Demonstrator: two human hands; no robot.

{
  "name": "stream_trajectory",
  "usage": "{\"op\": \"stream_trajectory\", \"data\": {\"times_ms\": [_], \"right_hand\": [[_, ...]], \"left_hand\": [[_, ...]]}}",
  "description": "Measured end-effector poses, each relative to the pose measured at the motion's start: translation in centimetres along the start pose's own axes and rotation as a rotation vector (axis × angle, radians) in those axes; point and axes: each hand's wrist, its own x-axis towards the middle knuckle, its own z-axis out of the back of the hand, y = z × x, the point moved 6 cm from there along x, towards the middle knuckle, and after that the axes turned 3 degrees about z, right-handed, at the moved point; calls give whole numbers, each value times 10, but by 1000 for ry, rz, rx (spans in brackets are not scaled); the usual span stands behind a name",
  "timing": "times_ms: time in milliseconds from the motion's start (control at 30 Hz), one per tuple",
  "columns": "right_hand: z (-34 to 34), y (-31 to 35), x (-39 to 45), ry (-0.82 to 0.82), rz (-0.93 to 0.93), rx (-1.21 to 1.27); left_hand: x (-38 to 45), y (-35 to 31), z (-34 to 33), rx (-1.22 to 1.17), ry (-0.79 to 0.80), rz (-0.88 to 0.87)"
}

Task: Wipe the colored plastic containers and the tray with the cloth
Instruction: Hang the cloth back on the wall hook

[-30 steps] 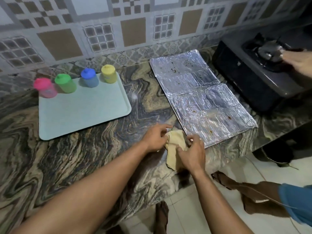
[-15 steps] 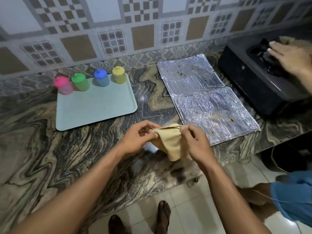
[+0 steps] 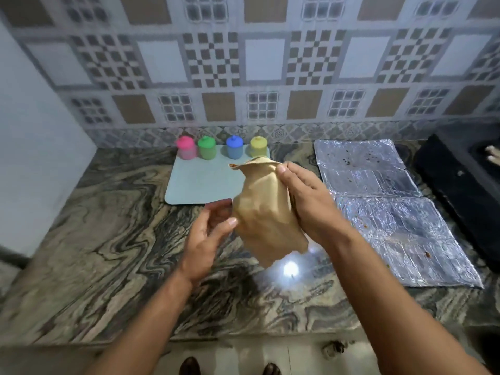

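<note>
From the head view, both forearms reach forward over the marble counter [image 3: 94, 239]. The right hand [image 3: 305, 201] is raised, its thumb and fingers pinching the upper edge of the tan cloth [image 3: 265, 212], which hangs down loose above the counter's front part. The left hand [image 3: 208, 234] is beside the cloth, palm turned inward, fingers relaxed and half spread, the thumb just touching the fabric but not gripping it. At the counter's back edge lies the pale tray [image 3: 200, 185]; along its far edge stand the pink container [image 3: 186, 148], green container [image 3: 207, 148], blue container [image 3: 234, 148] and yellow container [image 3: 258, 146].
</note>
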Motion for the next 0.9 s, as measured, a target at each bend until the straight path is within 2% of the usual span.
{"op": "stream_trajectory", "data": {"times_ms": [67, 100, 167, 267, 333, 433, 533, 600, 667, 767, 900], "right_hand": [[-12, 6, 9, -24, -83, 138], [-18, 8, 13, -40, -124, 198], [-29, 11, 17, -47, -193, 314], [-45, 10, 19, -20, -268, 472], [-55, 10, 19, -1, -291, 558], [-72, 13, 18, 57, -298, 611], [-83, 18, 15, 110, -289, 608], [-87, 18, 15, 125, -299, 610], [-93, 19, 14, 140, -303, 617], [-101, 19, 10, 142, -315, 621], [-97, 12, 11, 67, -284, 616]], "left_hand": [[-9, 23, 15, -19, -215, 223], [-15, 34, 20, -49, -253, 337], [-27, 44, 16, -183, -168, 461], [-35, 40, 6, -295, 14, 493], [-32, 47, 6, -341, -17, 548], [-33, 54, 11, -533, -163, 634], [-29, 45, 25, -577, -256, 419], [-25, 27, 45, -490, -311, 193], [-17, 5, 61, -349, -264, 49], [-14, -23, 83, -179, -208, -11], [-24, -53, 119, -255, -201, -54]]}}
